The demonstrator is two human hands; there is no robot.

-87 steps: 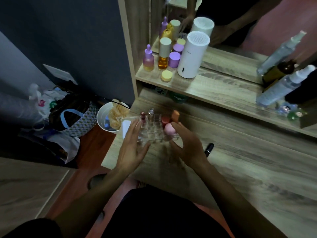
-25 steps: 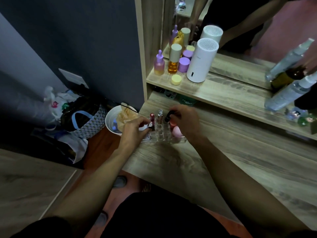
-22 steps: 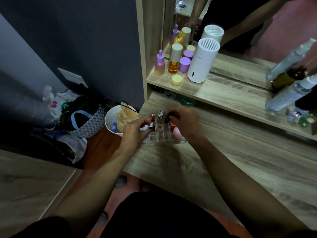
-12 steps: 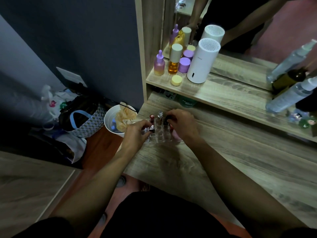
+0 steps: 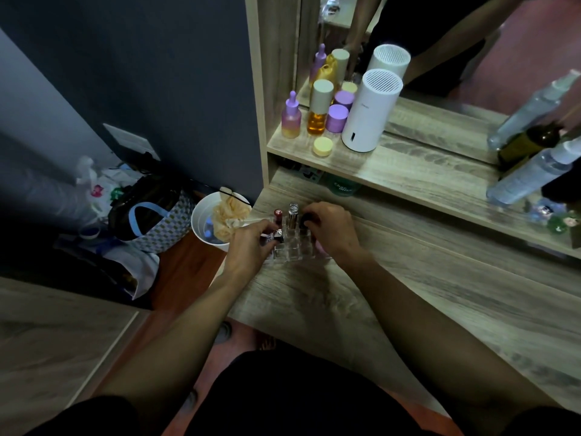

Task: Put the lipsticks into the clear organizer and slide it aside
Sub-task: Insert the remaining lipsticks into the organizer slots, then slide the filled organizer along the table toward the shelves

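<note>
Two bare forearms reach up from the bottom of the frame, uncovered from wrist to elbow. The left hand and the right hand are bare: no gloves, rings, bracelets or watch can be seen. Short dark sleeves show at the lower corners, the left sleeve at the bottom left and the right sleeve at the bottom right. A black garment covers the person's body at the lower centre; whether it is a shirt or shorts cannot be told in the dim light. It is plain, with no visible print or logo.
</note>
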